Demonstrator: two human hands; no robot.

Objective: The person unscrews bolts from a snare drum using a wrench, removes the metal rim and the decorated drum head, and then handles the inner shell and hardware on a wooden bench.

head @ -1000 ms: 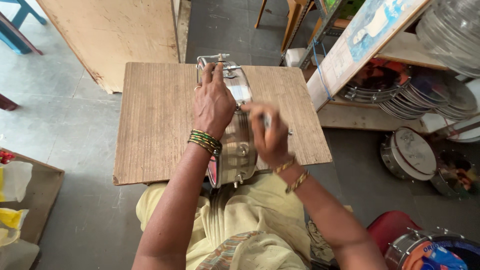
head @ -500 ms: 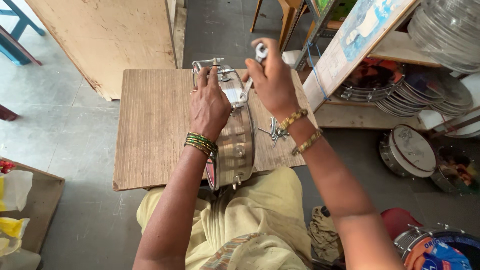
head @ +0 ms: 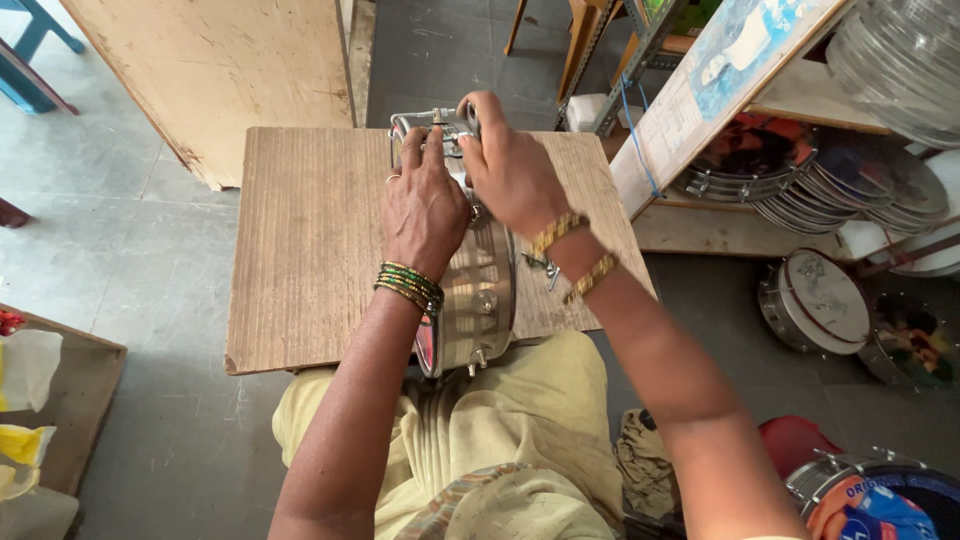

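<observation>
Wooden board [head: 300, 250] bears shiny steel drum shell [head: 478, 300] on edge; both hands grasp its far rim.

Silver drum [head: 480, 290], brown ribbed board [head: 310, 250], green bangles [head: 408, 286].

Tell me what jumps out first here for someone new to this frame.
Centre frame, a shiny metal drum shell stands on edge on a low wooden board, its near end at the person's lap. The left hand presses on top of it while the right hand works at the hardware on its far rim. To the right, more drums lie stacked on shelves and on the floor.
</observation>
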